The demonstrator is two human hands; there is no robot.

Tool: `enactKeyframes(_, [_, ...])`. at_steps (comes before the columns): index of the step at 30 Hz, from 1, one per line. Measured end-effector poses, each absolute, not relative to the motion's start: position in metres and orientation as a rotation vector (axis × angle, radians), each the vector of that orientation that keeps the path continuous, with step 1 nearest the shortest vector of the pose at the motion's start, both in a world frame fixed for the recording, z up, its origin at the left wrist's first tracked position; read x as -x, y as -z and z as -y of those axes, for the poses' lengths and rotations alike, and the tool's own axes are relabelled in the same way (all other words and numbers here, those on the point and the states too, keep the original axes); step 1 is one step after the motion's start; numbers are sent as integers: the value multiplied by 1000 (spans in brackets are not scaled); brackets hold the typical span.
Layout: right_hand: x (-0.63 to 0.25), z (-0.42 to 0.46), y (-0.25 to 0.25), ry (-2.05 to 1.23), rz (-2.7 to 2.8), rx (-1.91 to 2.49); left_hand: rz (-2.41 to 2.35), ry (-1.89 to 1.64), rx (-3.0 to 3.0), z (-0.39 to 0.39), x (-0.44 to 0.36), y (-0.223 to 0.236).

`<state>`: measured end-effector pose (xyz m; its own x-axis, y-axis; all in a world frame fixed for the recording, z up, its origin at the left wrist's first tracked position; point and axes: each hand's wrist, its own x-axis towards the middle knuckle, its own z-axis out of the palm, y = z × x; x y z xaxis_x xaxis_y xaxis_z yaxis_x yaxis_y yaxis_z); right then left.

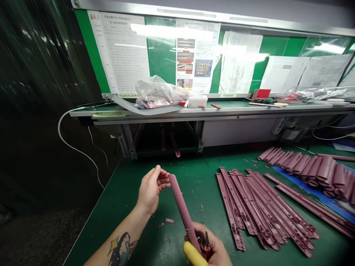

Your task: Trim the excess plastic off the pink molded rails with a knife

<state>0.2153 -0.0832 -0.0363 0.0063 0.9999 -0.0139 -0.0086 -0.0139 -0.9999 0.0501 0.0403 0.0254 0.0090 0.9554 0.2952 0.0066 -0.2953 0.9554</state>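
Observation:
My left hand (151, 188) pinches the top end of a long pink rubber strip (181, 207) that slants up over the green table. My right hand (212, 247), at the bottom edge, is closed around the strip's lower end and a cutting tool with a yellow handle (194, 255); its red-and-black jaws (207, 245) sit beside the strip. Small pink scraps (169, 220) lie on the mat under my hands.
A fan of several flat pink strips (257, 210) lies to the right, with a row of rolled pink pieces (310, 166) on a blue sheet behind it. A raised shelf (194, 111) carries a plastic bag (158, 92), a small box and tools. The table's left edge (94, 210) drops off.

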Motion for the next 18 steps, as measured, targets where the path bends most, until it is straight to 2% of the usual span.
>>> enactKeyframes(4, [-279,71,24,-739,1468,1502,-1096,-1106,-1895,-19,-60,36])
enactKeyframes(8, [-356,52,28,-89,1550,2234,-856,-746,-2295,20,-113,83])
enactKeyframes(13, [-399,38,41,64,1498,2445,-861,-627,-2568,4,-171,93])
enactKeyframes(18, [-404,50,41,144,1467,2392,-1266,-552,-2623,-66,-125,96])
